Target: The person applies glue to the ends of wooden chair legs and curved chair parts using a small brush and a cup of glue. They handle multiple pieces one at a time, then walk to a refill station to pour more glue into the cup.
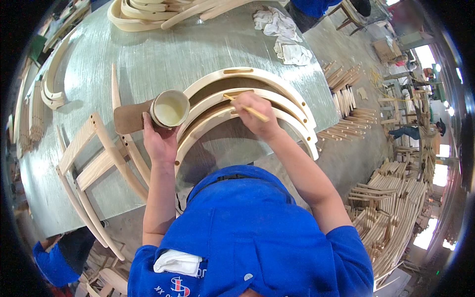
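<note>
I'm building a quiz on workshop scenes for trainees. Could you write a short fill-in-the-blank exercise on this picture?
The left hand holds a ____ of pale liquid.
The right hand holds a thin wooden ____.
The stick's tip reaches a slot in the ____ of three curved wooden pieces.
White ____ lie at the table's far edge.

Missing: cup; stick; middle; rags

The right hand (255, 115) covers part of the middle curved wooden piece (277, 99). The stick's (247, 107) tip is too small to tell. Curved pieces (148, 10) are cut off at the top edge.
</note>
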The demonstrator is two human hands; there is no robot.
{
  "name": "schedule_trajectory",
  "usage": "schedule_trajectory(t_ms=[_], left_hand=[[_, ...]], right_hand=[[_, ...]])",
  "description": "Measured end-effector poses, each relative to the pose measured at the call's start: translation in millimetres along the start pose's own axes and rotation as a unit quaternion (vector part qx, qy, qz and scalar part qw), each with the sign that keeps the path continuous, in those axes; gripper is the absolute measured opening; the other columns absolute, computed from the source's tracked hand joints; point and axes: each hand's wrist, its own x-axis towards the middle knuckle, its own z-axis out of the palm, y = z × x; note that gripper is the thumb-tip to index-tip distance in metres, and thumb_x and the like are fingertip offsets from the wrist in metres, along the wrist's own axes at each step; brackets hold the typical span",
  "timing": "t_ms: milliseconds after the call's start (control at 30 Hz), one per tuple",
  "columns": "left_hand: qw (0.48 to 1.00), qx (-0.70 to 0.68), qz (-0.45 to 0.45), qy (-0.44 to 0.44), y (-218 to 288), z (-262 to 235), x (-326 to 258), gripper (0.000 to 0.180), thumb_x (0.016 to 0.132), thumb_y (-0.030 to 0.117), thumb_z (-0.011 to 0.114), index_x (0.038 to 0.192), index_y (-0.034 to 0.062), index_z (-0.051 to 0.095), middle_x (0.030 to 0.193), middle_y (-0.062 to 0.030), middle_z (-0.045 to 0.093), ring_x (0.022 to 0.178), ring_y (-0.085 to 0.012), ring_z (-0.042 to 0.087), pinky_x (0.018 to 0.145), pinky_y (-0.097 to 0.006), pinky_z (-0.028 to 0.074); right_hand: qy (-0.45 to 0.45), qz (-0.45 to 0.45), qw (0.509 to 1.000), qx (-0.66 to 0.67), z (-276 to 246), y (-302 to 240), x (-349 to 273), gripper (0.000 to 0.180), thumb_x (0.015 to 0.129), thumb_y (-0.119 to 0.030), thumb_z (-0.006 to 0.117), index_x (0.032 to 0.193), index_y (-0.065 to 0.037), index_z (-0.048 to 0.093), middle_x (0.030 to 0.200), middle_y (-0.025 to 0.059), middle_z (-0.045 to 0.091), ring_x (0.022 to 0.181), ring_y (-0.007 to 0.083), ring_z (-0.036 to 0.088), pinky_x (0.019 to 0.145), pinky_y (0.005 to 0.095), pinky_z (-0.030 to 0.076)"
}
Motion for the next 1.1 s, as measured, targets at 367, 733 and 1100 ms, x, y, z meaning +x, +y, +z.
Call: schedule_trajectory(t_ms=[367, 733, 1100], left_hand=[[0.984, 0.004, 0.146, 0.105, -15.8, -16.3, -82.5, 0.045, 0.099, 0.036, 0.028, 0.131, 0.0051, 0.038, 0.133, -0.0126, 0.043, 0.122, -0.03, 0.043, 0.1, -0.055, 0.037], [0.948, -0.042, 0.245, 0.196, -70.1, -42.2, -174.6, 0.046, 0.099, 0.038, 0.03, 0.132, 0.0069, 0.037, 0.132, -0.0103, 0.045, 0.12, -0.0267, 0.046, 0.095, -0.049, 0.042], [0.948, -0.035, 0.265, 0.17, -87.4, -17.1, -184.7, 0.038, 0.097, 0.032, 0.042, 0.127, 0.0088, 0.042, 0.124, -0.0069, 0.051, 0.114, -0.0193, 0.05, 0.091, -0.039, 0.045]], right_hand=[[-0.246, -0.072, 0.966, -0.01, -38.1, 20.8, 22.4, 0.009, 0.083, -0.012, 0.059, 0.081, -0.005, 0.053, 0.081, 0.0114, 0.057, 0.078, 0.0308, 0.058, 0.068, 0.0394, 0.047], [-0.393, -0.079, 0.913, -0.074, -89.1, 35.2, 53.6, 0.014, 0.087, -0.019, 0.058, 0.087, -0.005, 0.054, 0.081, 0.0128, 0.057, 0.077, 0.0325, 0.057, 0.067, 0.0383, 0.047], [-0.475, -0.189, 0.859, 0.014, -102.2, 23.9, 76.6, 0.009, 0.077, -0.003, 0.058, 0.085, -0.003, 0.053, 0.076, 0.0133, 0.055, 0.073, 0.0295, 0.057, 0.066, 0.0348, 0.046]])
